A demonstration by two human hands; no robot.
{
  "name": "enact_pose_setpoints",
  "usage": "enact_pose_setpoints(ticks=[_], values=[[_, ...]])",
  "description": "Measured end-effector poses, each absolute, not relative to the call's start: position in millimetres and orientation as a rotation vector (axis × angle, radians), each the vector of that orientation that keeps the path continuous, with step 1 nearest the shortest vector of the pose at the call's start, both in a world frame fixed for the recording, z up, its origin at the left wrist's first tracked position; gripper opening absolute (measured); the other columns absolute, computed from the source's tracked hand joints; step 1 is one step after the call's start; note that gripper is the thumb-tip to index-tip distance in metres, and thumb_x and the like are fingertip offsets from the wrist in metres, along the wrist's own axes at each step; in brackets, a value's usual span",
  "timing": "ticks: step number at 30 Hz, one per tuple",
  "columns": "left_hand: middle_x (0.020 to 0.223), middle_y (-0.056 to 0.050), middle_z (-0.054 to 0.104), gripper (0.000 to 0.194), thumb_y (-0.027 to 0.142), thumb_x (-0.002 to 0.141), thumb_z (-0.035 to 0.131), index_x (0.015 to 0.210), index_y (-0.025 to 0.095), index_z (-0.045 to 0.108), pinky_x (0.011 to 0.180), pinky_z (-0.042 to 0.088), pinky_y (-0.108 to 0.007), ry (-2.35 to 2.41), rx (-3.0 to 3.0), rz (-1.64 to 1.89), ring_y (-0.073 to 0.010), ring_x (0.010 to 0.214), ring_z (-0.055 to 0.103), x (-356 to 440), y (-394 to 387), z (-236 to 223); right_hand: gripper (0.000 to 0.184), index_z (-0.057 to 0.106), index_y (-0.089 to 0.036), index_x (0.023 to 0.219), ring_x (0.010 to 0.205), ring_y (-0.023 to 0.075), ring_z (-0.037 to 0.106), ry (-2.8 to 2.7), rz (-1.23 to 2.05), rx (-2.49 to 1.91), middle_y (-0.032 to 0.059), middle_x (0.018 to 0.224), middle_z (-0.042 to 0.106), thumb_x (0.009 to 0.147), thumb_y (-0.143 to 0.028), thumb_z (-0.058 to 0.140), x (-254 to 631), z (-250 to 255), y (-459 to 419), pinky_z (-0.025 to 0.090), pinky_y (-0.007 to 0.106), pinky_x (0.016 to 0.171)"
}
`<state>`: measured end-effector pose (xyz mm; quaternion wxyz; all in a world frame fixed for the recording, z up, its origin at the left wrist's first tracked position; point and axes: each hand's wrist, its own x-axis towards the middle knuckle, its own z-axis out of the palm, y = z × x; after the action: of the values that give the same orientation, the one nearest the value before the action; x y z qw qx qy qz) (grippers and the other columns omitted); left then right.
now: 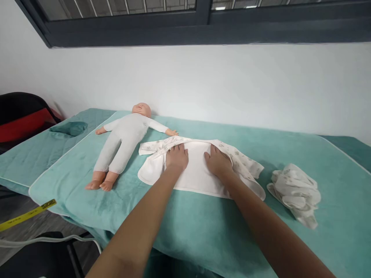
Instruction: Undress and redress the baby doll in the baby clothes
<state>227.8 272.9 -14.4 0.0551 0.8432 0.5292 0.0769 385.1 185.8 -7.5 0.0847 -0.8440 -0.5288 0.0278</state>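
A white cotton baby garment, with small printed motifs on its spread sleeves, lies opened out on a bed covered in teal plush fabric. Both hands rest palm down on the garment's pale inner side. The left hand is at ten o'clock of its centre, fingers laid flat and close side by side, fingertips at the folded upper edge. The right hand is at two o'clock, its thumb spread away from the fingers, which run partly beneath the printed edge.

At ten o'clock from the garment, a flesh-toned baby doll in a white long-sleeved suit lies on its back, feet toward eight o'clock, one hand just beside the near sleeve. Between three and four o'clock, well apart from the doll, sits a crumpled bundle of white cloth. A dark grey window frame spans twelve o'clock.
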Motion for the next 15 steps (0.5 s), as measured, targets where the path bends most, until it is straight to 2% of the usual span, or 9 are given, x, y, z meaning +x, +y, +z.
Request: enact_pose_setpoints(ticks=[5, 8, 10, 13, 15], values=[[0.148, -0.016, 0.049, 0.056, 0.040, 0.100, 0.022, 0.148, 0.015, 0.038, 0.110, 0.036, -0.047, 1.616, 2.548, 0.191, -0.0323, 0.136, 0.044, 230, 275, -16, 0.061, 0.033, -0.006, 0.151, 0.128, 0.0337, 0.053, -1.627, 0.017, -2.510, 0.0227, 0.146, 0.050, 0.100, -0.038, 0.025, 385, -12, 188, 0.040, 0.046, 0.106], [0.146, -0.017, 0.051, 0.056, 0.039, 0.100, 0.024, 0.146, 0.014, 0.040, 0.109, 0.037, -0.046, 1.604, 2.554, 0.202, -0.0313, 0.134, 0.046, 228, 269, -12, 0.058, 0.037, 0.002, 0.147, 0.127, 0.0357, 0.054, -1.692, -0.063, -2.462, 0.0289, 0.141, 0.052, 0.100, -0.029, 0.026, 377, -10, 186, 0.040, 0.050, 0.105], [0.145, -0.018, 0.051, 0.056, 0.039, 0.100, 0.024, 0.146, 0.012, 0.041, 0.109, 0.038, -0.046, 1.602, 2.558, 0.216, -0.0311, 0.133, 0.047, 226, 263, -9, 0.053, 0.043, 0.003, 0.143, 0.133, 0.0356, 0.049, -1.774, -0.094, -2.403, 0.0303, 0.142, 0.050, 0.097, -0.020, 0.030, 370, -9, 183, 0.036, 0.050, 0.110], [0.149, -0.018, 0.048, 0.058, 0.040, 0.100, 0.023, 0.148, 0.011, 0.038, 0.112, 0.035, -0.048, 1.599, 2.569, 0.238, -0.0307, 0.137, 0.044, 222, 252, -8, 0.049, 0.053, -0.003, 0.138, 0.143, 0.0280, 0.038, -1.957, -0.091, -2.265, 0.0230, 0.150, 0.045, 0.093, -0.011, 0.035, 362, -8, 179, 0.027, 0.043, 0.118], [0.153, -0.016, 0.044, 0.060, 0.040, 0.100, 0.021, 0.151, 0.011, 0.034, 0.115, 0.030, -0.048, 1.591, 2.580, 0.241, -0.0300, 0.140, 0.040, 219, 245, -10, 0.049, 0.052, -0.006, 0.140, 0.145, 0.0232, 0.035, -2.037, -0.061, -2.200, 0.0179, 0.153, 0.043, 0.095, -0.013, 0.034, 360, -10, 177, 0.025, 0.039, 0.119]])
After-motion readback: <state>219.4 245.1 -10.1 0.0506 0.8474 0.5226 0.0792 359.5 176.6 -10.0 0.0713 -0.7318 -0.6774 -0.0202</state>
